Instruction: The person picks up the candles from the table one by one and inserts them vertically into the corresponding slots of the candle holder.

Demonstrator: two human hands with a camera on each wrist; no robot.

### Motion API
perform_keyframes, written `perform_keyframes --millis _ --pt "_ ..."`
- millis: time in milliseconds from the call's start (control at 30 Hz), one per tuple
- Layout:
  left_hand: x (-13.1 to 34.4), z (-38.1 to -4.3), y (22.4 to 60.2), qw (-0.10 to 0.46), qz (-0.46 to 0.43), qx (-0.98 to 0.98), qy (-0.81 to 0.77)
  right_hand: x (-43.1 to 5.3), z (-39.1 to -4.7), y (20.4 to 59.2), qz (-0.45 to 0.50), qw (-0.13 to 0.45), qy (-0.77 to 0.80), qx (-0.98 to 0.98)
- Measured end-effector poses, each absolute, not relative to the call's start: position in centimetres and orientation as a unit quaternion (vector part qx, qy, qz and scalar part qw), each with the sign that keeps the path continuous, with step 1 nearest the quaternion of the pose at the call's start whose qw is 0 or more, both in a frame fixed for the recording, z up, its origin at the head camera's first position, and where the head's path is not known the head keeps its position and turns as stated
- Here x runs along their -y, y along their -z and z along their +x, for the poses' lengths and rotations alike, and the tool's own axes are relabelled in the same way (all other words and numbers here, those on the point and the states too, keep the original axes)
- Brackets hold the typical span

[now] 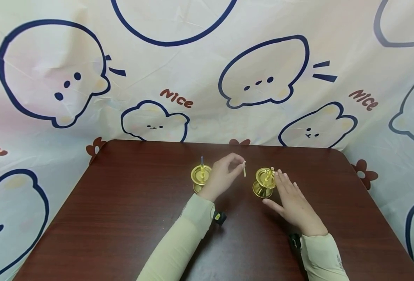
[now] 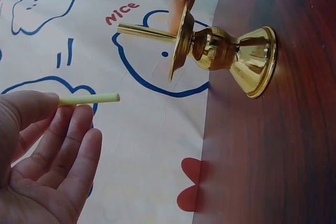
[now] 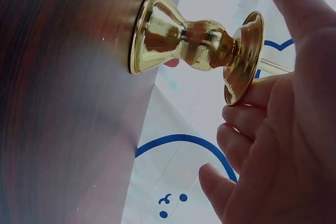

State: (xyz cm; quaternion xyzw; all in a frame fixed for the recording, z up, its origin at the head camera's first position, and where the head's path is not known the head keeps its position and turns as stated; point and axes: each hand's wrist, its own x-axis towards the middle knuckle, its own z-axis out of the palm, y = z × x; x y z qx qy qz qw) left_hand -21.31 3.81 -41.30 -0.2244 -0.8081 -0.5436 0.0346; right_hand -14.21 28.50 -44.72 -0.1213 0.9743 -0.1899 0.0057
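Note:
My left hand pinches a thin pale-yellow candle between thumb and forefinger; its other fingers are spread loosely. The candle points downward in the head view, left of a brass candle holder. That holder stands upright, with a wide dish and a narrow brass tube rising from its middle. Beside it is my right hand, its fingers extended and the fingertips right at the dish rim. A second brass candle holder bears a dark bluish candle and is partly hidden behind my left hand.
Both holders stand on a dark reddish-brown wooden table. Behind it and at its sides hangs a pale cloth with blue cartoon outlines and "Nice" lettering. A dark wrist device sits at the left cuff.

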Motion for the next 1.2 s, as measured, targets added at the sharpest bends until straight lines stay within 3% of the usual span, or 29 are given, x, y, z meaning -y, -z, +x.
perform_keyframes --millis 400,1200 --pt "-4.8 -21.8 40.7 0.028 -0.242 0.8 0.548 -28.5 -14.3 44.5 -0.129 -0.001 0.186 -0.974" --pt "-8.1 -22.1 39.2 0.07 -0.307 0.79 0.526 -28.7 -14.3 44.6 -0.125 0.013 0.192 -0.973"
